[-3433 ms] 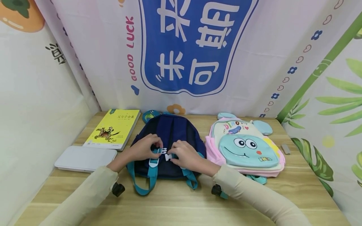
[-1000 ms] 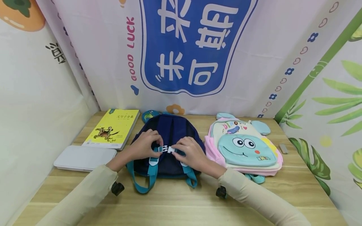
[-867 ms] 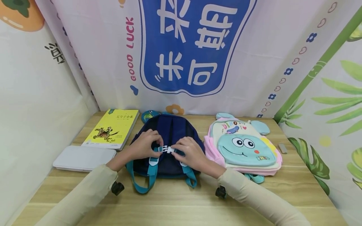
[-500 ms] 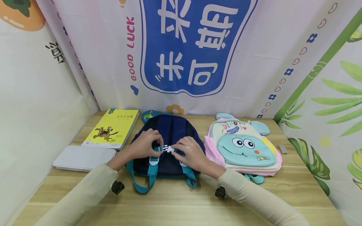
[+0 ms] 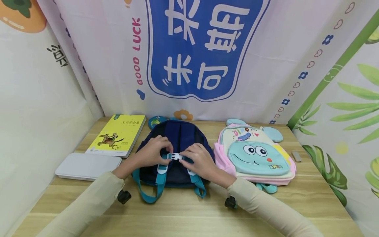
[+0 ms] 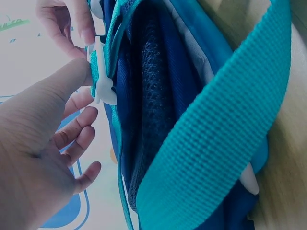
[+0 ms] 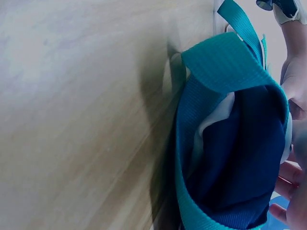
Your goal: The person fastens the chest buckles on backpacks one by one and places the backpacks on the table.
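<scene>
A dark blue backpack (image 5: pixel 179 133) lies on the table with its teal shoulder straps (image 5: pixel 160 184) upward. Across its middle is a white side-release buckle (image 5: pixel 176 156), its two halves pushed together. My left hand (image 5: pixel 155 151) pinches the pronged half between thumb and index finger, its other fingers loosely bent in the left wrist view. From the other side, my right hand (image 5: pixel 197 159) pinches the socket half. A wide teal strap (image 6: pixel 216 124) crosses the left wrist view, and another teal loop (image 7: pixel 220 62) fills much of the right wrist view, where the buckle is hidden.
A yellow book (image 5: pixel 118 135) and a white flat case (image 5: pixel 88 166) lie left of the backpack. To the right sits a pink and mint dinosaur backpack (image 5: pixel 257 154), with a small grey object (image 5: pixel 296 156) beside it. A printed cloth hangs behind the wooden table (image 5: pixel 177 217).
At first the buckle halves were apart and out of line. They were then lined up and brought close, and now the prongs sit inside the socket. Both hands have kept their pinch.
</scene>
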